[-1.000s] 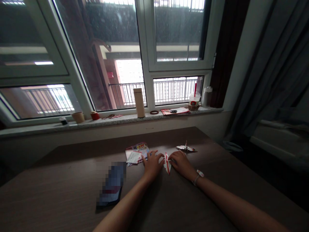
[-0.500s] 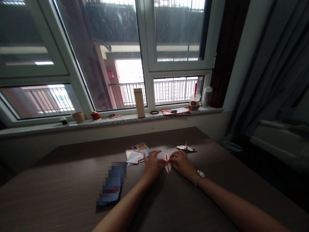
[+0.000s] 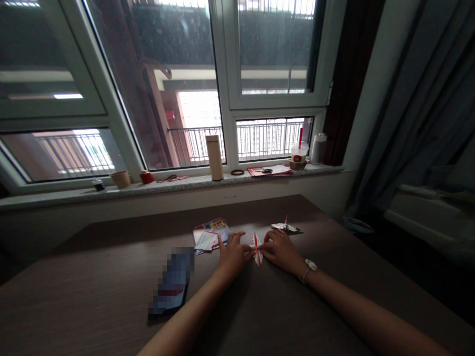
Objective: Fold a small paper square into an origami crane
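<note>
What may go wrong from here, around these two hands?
The left hand and right hand touch the middle of the folded paper; uneven pulling might tear it. The winged paper figure sits just beyond the right hand, which might knock it. The left hand might shift the loose papers beside it.

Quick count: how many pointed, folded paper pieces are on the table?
2: the red-and-white piece between the left hand and right hand, and the winged piece just beyond the right hand. Hands may hide more.

The folded paper [image 3: 257,257] looks matt; the tabletop [image 3: 111,262] resembles smooth wood.
</note>
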`<state>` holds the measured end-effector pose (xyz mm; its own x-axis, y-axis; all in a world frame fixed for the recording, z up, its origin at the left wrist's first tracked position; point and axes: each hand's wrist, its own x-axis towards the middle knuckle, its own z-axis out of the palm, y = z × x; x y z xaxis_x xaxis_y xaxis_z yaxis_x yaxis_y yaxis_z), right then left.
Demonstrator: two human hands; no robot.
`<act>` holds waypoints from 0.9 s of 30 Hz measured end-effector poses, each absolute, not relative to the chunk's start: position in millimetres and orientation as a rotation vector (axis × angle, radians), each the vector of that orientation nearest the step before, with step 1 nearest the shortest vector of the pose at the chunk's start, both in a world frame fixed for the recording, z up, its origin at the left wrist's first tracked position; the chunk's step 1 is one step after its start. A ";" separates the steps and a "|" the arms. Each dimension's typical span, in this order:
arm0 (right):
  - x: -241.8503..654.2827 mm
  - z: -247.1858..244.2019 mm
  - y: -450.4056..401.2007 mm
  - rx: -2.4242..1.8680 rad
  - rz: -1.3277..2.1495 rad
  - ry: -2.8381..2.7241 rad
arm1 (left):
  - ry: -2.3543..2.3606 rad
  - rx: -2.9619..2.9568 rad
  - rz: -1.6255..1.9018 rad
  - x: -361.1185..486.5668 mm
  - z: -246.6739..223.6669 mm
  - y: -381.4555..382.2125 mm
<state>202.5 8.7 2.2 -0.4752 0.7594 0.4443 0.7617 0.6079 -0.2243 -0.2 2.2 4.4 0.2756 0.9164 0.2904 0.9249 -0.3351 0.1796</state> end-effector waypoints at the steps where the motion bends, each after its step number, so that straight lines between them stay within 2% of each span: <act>1: 203.4 1.5 9.3 -1.213 0.009 -2.323 | -1.813 -2.483 -0.542 -0.7 4.7 2.3; 8: 205.5 -3.4 12.6 -1.341 0.211 -2.217 | -1.949 -2.453 -0.573 -2.0 8.0 -1.3; 17: 207.1 -10.2 11.7 -1.230 0.168 -2.193 | -1.782 -2.420 -0.749 -4.4 -1.2 -1.9; 27: 206.0 -4.1 13.6 -1.376 0.271 -2.142 | -1.989 -2.447 -0.682 -4.8 9.4 -0.6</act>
